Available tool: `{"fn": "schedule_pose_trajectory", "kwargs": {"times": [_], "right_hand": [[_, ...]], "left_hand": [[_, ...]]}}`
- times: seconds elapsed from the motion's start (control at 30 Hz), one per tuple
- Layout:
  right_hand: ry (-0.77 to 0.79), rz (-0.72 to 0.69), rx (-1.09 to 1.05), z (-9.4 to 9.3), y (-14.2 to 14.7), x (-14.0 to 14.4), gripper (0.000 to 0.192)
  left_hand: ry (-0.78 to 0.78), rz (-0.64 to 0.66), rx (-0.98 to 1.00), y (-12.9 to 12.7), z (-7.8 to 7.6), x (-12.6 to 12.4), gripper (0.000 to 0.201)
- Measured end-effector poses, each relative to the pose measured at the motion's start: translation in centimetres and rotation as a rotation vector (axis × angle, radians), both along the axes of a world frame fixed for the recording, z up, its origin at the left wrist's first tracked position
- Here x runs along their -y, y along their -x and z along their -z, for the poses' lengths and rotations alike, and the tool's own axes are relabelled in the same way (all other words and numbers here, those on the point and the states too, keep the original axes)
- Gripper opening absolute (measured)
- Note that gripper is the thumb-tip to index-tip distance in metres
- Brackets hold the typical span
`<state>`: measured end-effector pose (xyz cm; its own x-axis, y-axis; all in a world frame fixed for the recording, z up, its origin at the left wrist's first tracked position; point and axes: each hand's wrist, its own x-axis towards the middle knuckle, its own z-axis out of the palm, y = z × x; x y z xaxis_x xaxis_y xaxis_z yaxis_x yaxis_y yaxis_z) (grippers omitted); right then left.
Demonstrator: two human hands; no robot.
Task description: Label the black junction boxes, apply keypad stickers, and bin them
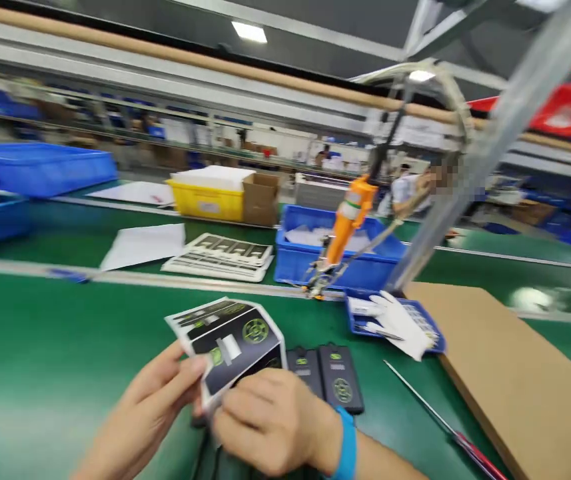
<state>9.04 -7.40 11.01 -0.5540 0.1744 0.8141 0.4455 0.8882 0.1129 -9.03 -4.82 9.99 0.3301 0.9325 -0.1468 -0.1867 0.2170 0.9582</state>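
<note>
My left hand point(160, 393) grips a sheet of black labels point(240, 347) by its left edge, thumb on top. The sheet has a white border and green round prints, and it is tilted up over the bench. At its near right edge is my right hand point(275, 420), fingers curled together and pinching at the sheet; the fingertips are partly hidden and blurred. A blue band circles that wrist. Just behind the right hand lie two black box-shaped devices point(341, 380) with similar green prints. Dark cables run down beneath my hands.
A red-handled screwdriver point(465, 443) lies at right beside a brown cardboard sheet point(510, 360). A blue tray point(438, 337) holds white gloves. An orange electric screwdriver point(348, 217) hangs over a blue bin point(290, 260). More label sheets point(225, 257) and a yellow box point(205, 200) stand farther back.
</note>
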Motion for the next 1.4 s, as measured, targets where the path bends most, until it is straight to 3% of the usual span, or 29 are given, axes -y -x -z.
{"fn": "schedule_pose_trajectory", "kwargs": {"times": [0.13,0.23,0.3,0.4,0.47,0.53,0.6,0.7,0.8,1.0,1.4], "right_hand": [[0.112,-0.050,0.006,-0.9,-1.8,0.3,0.019],[0.331,-0.045,-0.207,-1.1,-3.9,0.7,0.017],[0.493,0.055,-0.418,-0.7,-5.3,0.8,0.019],[0.805,0.241,-0.617,0.8,-7.2,0.2,0.002],[1.052,0.287,-0.681,2.3,-8.1,-0.6,0.014],[1.286,0.277,-0.753,3.8,-8.5,-1.6,0.026],[1.485,0.243,-0.825,5.1,-8.3,-2.5,0.036],[1.673,0.260,-0.895,6.6,-7.6,-3.7,0.045],[1.735,0.295,-0.860,7.8,-7.1,-4.3,0.047],[1.733,0.303,-0.774,9.4,-6.9,-4.6,0.044],[1.610,0.368,-0.653,9.8,-7.2,-4.0,0.035]], "left_hand": [[-0.218,-0.146,-0.072,3.4,-0.4,-1.1,0.057],[-0.271,-0.251,-0.169,7.0,0.2,-2.7,0.053],[-0.223,-0.220,-0.304,9.6,1.5,-3.6,0.056],[-0.194,-0.222,-0.665,12.0,4.4,-3.6,0.060],[-0.413,-0.361,-0.992,11.6,6.2,-2.5,0.054],[-0.794,-0.418,-1.207,9.6,7.5,-0.6,0.041],[-1.078,-0.265,-1.169,6.6,8.2,1.6,0.033],[-1.192,-0.026,-1.108,2.5,8.9,4.3,0.028],[-1.197,-0.021,-1.134,0.5,9.6,5.7,0.030],[-1.150,-0.014,-1.127,0.7,10.3,6.3,0.026],[-1.083,0.021,-1.101,0.6,10.2,6.6,0.027]]}}
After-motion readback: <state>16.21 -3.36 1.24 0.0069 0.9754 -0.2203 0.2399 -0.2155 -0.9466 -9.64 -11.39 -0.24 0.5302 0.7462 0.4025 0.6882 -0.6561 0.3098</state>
